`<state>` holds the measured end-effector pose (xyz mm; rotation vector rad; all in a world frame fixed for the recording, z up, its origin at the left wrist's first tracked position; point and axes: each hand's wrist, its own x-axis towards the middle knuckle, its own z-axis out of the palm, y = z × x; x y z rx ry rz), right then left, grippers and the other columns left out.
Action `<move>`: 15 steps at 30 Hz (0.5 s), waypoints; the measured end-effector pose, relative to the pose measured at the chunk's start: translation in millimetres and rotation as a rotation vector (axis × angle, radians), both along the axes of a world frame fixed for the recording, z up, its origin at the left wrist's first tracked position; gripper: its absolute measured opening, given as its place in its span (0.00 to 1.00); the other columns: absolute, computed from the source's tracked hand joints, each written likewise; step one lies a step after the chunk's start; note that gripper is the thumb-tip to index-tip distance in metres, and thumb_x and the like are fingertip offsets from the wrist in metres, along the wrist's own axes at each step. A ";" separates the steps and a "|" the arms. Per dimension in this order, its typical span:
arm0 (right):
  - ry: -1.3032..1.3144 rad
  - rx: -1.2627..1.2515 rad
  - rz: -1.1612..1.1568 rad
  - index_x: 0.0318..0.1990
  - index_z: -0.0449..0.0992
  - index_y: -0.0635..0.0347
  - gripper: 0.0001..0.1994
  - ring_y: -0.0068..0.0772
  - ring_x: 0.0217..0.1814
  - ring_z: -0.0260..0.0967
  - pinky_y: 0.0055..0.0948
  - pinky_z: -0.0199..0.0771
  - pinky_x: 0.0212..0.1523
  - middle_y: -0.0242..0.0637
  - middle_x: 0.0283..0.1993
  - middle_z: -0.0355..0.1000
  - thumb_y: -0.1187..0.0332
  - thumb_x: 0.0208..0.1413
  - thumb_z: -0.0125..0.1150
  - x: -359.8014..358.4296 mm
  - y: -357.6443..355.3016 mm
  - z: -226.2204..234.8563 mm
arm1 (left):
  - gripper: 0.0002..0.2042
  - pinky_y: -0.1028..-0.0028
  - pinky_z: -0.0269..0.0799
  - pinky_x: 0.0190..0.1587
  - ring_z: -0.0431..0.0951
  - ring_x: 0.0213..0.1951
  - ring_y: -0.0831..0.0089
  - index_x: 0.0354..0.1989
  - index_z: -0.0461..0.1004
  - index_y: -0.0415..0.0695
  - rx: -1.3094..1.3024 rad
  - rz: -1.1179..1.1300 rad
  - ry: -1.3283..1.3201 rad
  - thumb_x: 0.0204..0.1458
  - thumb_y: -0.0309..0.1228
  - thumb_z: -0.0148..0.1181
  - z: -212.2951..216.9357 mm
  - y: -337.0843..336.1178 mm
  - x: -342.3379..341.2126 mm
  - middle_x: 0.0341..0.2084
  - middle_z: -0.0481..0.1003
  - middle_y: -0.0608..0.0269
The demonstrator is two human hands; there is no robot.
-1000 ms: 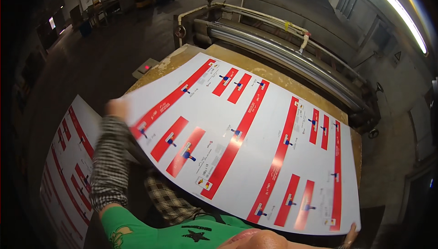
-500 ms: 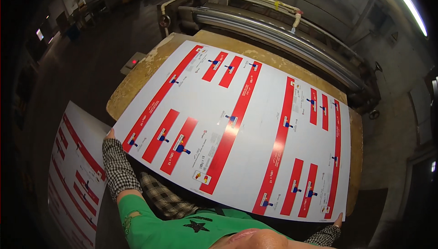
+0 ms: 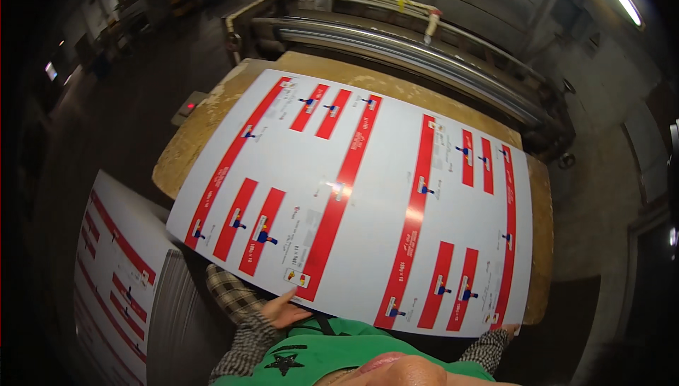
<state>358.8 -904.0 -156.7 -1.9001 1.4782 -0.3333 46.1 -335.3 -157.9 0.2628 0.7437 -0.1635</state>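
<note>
A large white printed sheet [image 3: 368,223] with red bands and small blue figures lies across a worn wooden table [image 3: 177,153]. My left hand [image 3: 281,310] is at the sheet's near edge, left of the middle, fingers stretched out, one reaching up to the edge by a red band. At the near right corner my right hand [image 3: 511,329] grips the sheet's edge; most of its fingers are hidden. Both forearms wear black-and-white checked sleeves.
Beyond the table stands a machine with long metal rollers [image 3: 396,54] and a pipe frame above them. On the left rises a tall stack of similar printed sheets [image 3: 173,308]. A small box with a red light [image 3: 189,106] sits by the table's left edge.
My left hand has left the sheet's near left corner and moved right along the near edge. The sheet sits slightly lower left in view. My right hand stays at its corner.
</note>
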 end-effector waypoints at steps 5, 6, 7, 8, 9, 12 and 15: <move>0.017 -0.036 0.006 0.52 0.63 0.77 0.40 0.46 0.53 0.66 0.39 0.66 0.52 0.54 0.52 0.66 0.40 0.50 0.47 -6.1 13.3 8.5 | 0.25 0.53 0.55 0.58 0.61 0.58 0.61 0.59 0.53 0.43 0.093 0.127 -0.053 0.55 0.35 0.52 -29.3 -11.4 18.4 0.56 0.61 0.55; 0.013 -0.041 0.007 0.52 0.63 0.77 0.40 0.46 0.53 0.66 0.39 0.66 0.52 0.54 0.52 0.66 0.40 0.50 0.47 -7.1 14.3 8.7 | 0.25 0.53 0.56 0.58 0.61 0.57 0.61 0.59 0.54 0.44 0.130 0.127 -0.031 0.55 0.35 0.52 -28.7 -13.1 20.3 0.55 0.62 0.55; 0.012 -0.043 0.007 0.52 0.63 0.77 0.40 0.46 0.53 0.66 0.39 0.66 0.52 0.54 0.52 0.66 0.40 0.50 0.47 -9.8 14.8 7.1 | 0.24 0.53 0.56 0.57 0.62 0.57 0.61 0.59 0.55 0.44 0.169 0.117 -0.042 0.55 0.35 0.52 -26.8 -12.8 22.6 0.54 0.63 0.55; 0.007 -0.045 0.003 0.52 0.63 0.77 0.40 0.46 0.53 0.66 0.39 0.66 0.52 0.54 0.52 0.66 0.40 0.51 0.47 -10.9 13.7 5.1 | 0.24 0.50 0.57 0.55 0.65 0.55 0.62 0.59 0.56 0.46 0.219 0.130 -0.003 0.55 0.36 0.52 -24.8 -14.3 24.7 0.54 0.64 0.56; -0.003 -0.045 0.004 0.52 0.63 0.77 0.40 0.46 0.53 0.66 0.39 0.66 0.52 0.54 0.52 0.66 0.39 0.51 0.47 -12.7 11.5 2.0 | 0.24 0.51 0.56 0.56 0.64 0.55 0.61 0.59 0.55 0.47 0.261 0.146 0.022 0.55 0.38 0.51 -23.5 -17.1 28.1 0.55 0.63 0.56; -0.008 -0.032 0.014 0.52 0.63 0.77 0.40 0.46 0.53 0.66 0.39 0.66 0.53 0.55 0.52 0.66 0.39 0.51 0.46 -16.4 -1.0 -7.6 | 0.26 0.51 0.53 0.58 0.61 0.58 0.61 0.60 0.54 0.48 0.386 0.191 0.015 0.55 0.43 0.51 -22.0 -23.7 28.4 0.57 0.61 0.58; -0.024 -0.023 0.029 0.52 0.63 0.77 0.40 0.47 0.53 0.66 0.39 0.66 0.53 0.55 0.52 0.65 0.39 0.51 0.46 -22.1 -14.4 -14.1 | 0.27 0.52 0.54 0.58 0.60 0.58 0.63 0.60 0.54 0.48 0.359 0.246 -0.018 0.54 0.43 0.52 -25.6 -28.1 24.7 0.57 0.62 0.59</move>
